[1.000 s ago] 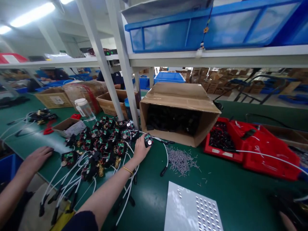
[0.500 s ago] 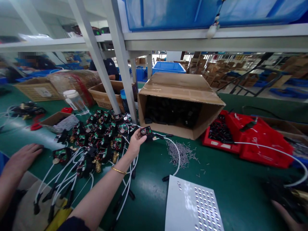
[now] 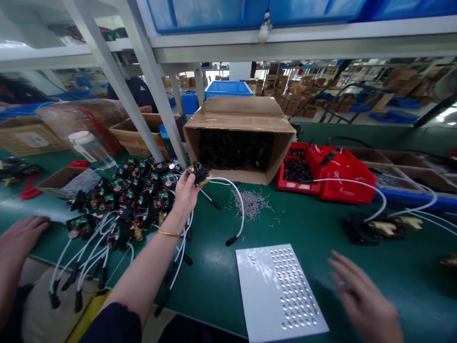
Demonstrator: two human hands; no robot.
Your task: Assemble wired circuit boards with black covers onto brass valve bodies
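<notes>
My left hand, a gold bangle on its wrist, is raised above the green bench and pinches a small black module. The module's white cable loops down to a black plug. Just left of this hand lies a heap of several similar modules with white leads trailing to the bench edge. My right hand hovers low at the right, blurred, with fingers spread and nothing in it, beside a white perforated plate. A black and brass part with a white cable lies beyond that hand.
A cardboard box on its side holds black parts, with loose metal pins in front and red trays to its right. Another person's hand rests at the far left edge. Shelf posts rise behind the heap.
My left hand lifted the module off the bench and drew it nearer. My right hand, earlier at the bottom right corner with a black part, is now empty and further into view. The view swung right.
</notes>
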